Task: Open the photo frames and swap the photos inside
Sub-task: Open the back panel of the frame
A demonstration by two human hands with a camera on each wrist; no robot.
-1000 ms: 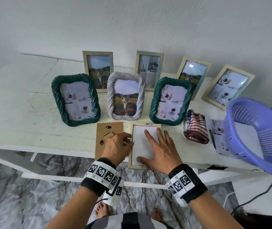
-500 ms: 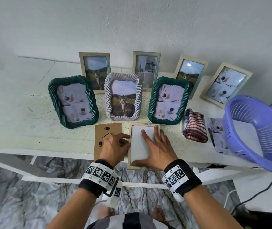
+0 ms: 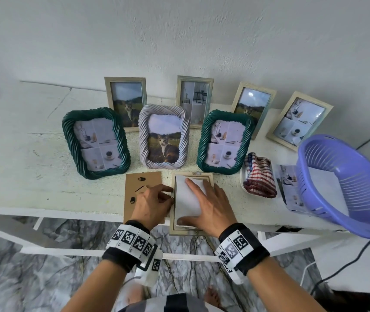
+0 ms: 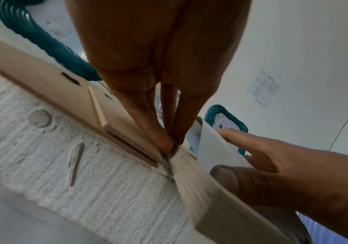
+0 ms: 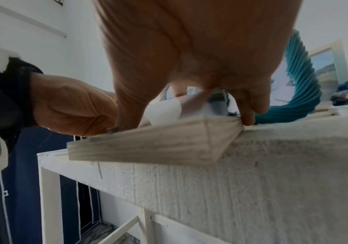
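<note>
- On the left we see a brown cardboard backing board (image 3: 142,188) lying flat at the near edge of the white table (image 3: 33,176).
- Our left hand (image 3: 151,204) rests over it, fingertips (image 4: 164,143) pinched on the left rail of the pale wooden photo frame (image 3: 193,230).
- That frame lies face down just right of the board, overhanging the near edge.
- Our right hand (image 3: 208,206) grasps the white-backed photo (image 3: 187,197) in the frame, curling it upward.
</note>
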